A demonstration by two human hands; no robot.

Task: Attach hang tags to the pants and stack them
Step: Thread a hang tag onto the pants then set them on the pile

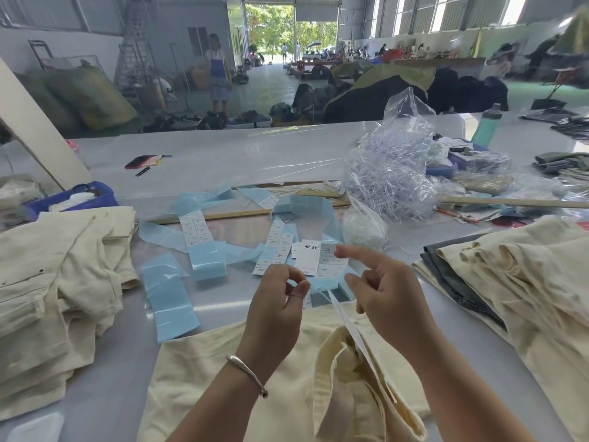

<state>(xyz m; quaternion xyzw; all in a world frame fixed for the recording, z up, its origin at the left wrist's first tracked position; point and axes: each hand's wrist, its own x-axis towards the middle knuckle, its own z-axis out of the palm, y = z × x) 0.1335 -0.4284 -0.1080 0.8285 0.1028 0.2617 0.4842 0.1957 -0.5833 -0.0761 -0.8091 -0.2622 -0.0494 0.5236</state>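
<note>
White table (223,154), blue bin (105,194) of white pieces; left hand (277,301) grip pinched, contents unclear, right hand (382,291) likewise.

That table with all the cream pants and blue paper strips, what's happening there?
A person is tagging pants by hand. Cream pants lie in front of them, and both hands are raised above these: the left hand pinches its fingertips together, apparently on something too thin to make out, and the right hand has its fingers curled with the index finger out. White hang tags and blue backing strips lie scattered behind. Piles of cream pants sit on either side.
</note>
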